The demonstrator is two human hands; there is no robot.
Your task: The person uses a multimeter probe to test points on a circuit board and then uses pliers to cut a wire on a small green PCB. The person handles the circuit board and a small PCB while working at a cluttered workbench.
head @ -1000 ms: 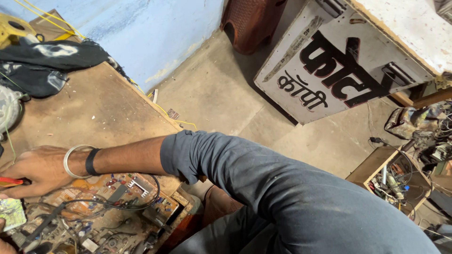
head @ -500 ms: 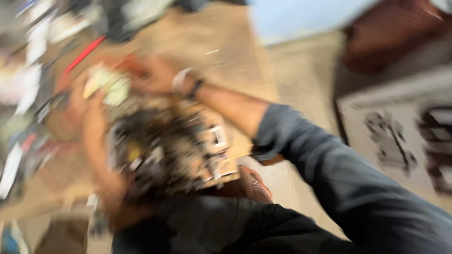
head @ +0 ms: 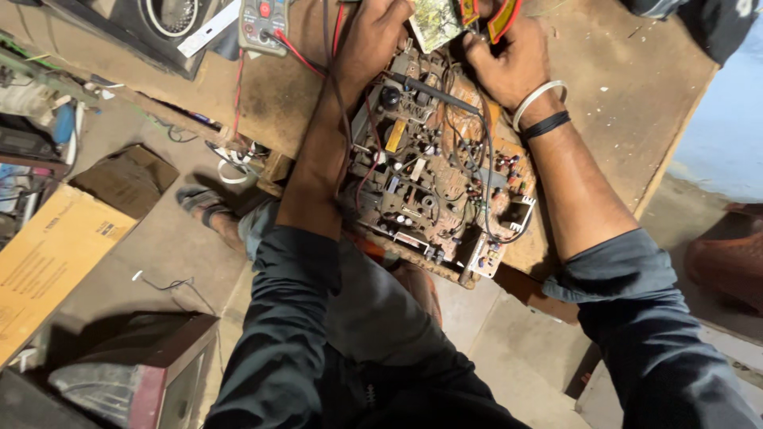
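Your left hand point(head: 380, 36) rests at the far edge of the big circuit board point(head: 433, 171), its grip closed around the small greenish board point(head: 435, 17) that sits just beyond that edge. Your right hand point(head: 509, 59) lies beside it, also at the far edge of the circuit board, its grip pinched shut on a red-handled tool point(head: 502, 16); only the handle shows, so you cannot tell what kind of tool it is. A white bangle and a black band point(head: 542, 111) circle your right wrist.

The circuit board lies flat on the wooden tabletop point(head: 628, 95), at its near edge, between your two forearms, thick with parts and loose wires. A black probe point(head: 433, 91) lies across the board's far part. Left of the board and a little farther back sits a grey meter point(head: 262, 24) with a red wire point(head: 298, 52) running toward your left hand. Below and left of the board, on the floor, lies a cardboard box point(head: 48, 262).
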